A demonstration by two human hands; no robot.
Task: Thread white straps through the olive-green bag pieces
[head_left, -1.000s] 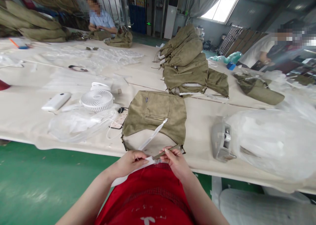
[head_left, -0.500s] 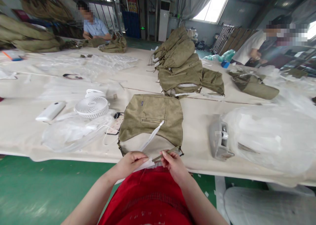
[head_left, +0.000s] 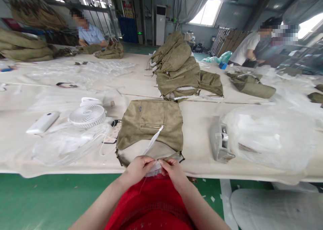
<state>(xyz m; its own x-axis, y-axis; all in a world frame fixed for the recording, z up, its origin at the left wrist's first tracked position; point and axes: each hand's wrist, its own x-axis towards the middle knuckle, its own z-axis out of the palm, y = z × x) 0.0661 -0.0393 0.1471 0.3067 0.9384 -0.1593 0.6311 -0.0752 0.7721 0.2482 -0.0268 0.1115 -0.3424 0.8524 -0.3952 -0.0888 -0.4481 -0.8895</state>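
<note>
An olive green bag [head_left: 151,124] lies flat at the near edge of the cream table [head_left: 199,122], its strap running toward me. A white plastic strip [head_left: 153,140] trails from the bag's zip pocket to my hands. My left hand [head_left: 138,168] and my right hand [head_left: 172,170] meet just in front of my red shirt, both with fingers pinched together on the white wrapping [head_left: 154,167] around the bag's strap. The strap itself is mostly hidden under my fingers.
A white fan [head_left: 87,115], a white power bank [head_left: 42,122] and clear plastic bags [head_left: 68,144] lie to the left. A tape dispenser [head_left: 220,143] and a big plastic bundle [head_left: 267,137] sit right. A stack of olive bags [head_left: 180,71] lies behind. Two other people work at the far side.
My hands have come closer together, and the olive strap end seen earlier between them is now covered. The view has shifted slightly to the right and up.
</note>
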